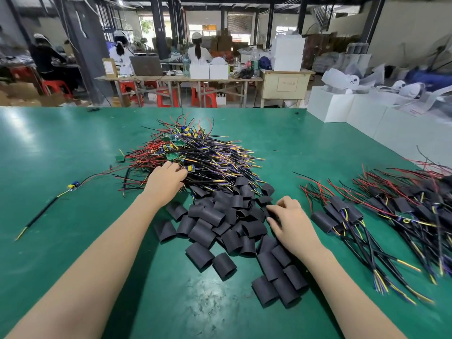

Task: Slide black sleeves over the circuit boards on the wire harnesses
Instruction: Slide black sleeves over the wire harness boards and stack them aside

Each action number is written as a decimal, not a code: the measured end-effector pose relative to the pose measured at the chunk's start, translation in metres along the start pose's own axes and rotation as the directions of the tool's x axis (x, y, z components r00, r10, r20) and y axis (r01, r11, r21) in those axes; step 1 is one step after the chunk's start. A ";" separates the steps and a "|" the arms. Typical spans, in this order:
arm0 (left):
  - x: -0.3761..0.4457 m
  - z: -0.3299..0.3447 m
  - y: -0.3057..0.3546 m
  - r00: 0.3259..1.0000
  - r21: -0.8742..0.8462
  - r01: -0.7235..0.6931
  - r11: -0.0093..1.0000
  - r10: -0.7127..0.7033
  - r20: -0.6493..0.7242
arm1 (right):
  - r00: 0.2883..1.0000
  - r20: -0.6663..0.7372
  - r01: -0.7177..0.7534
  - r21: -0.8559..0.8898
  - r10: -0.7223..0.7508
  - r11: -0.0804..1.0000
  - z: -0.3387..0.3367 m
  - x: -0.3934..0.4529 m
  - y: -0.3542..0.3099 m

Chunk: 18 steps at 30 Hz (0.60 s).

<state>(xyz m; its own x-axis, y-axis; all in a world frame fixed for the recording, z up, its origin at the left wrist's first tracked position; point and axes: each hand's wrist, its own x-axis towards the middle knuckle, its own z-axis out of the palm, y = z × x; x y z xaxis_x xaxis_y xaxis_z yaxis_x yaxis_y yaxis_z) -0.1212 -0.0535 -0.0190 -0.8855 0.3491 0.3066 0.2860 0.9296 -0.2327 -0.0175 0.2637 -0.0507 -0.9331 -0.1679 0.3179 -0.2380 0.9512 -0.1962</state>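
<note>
A big tangle of wire harnesses (208,152) with small circuit boards lies mid-table. My left hand (166,179) reaches into its near edge, fingertips pinching a board with blue and yellow parts (189,168). In front of it spreads a heap of short black sleeves (220,223). My right hand (291,216) rests on the right side of that heap, fingers curled at a sleeve (269,212); whether it holds the sleeve is unclear. To the right lie harnesses with sleeves on them (342,211).
The green table (61,143) carries one lone harness with a bare board (73,185) at the left. White boxes (342,106) stand at the far right edge. Beyond the table, people sit at benches with red stools.
</note>
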 end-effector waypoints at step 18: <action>-0.050 -0.087 -0.011 0.771 -0.811 -0.066 0.582 -0.486 -0.412 | 1.000 0.002 -0.002 0.097 0.002 0.995 -0.006 0.001 0.006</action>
<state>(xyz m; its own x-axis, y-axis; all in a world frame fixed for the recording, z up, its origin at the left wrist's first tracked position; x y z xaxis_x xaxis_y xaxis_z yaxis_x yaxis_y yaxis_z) -0.0484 -0.0709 0.0491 -0.6706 -0.1344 0.7295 0.5216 0.6138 0.5926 -0.0183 0.2707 -0.0455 -0.9342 -0.1665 0.3155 -0.2609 0.9221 -0.2857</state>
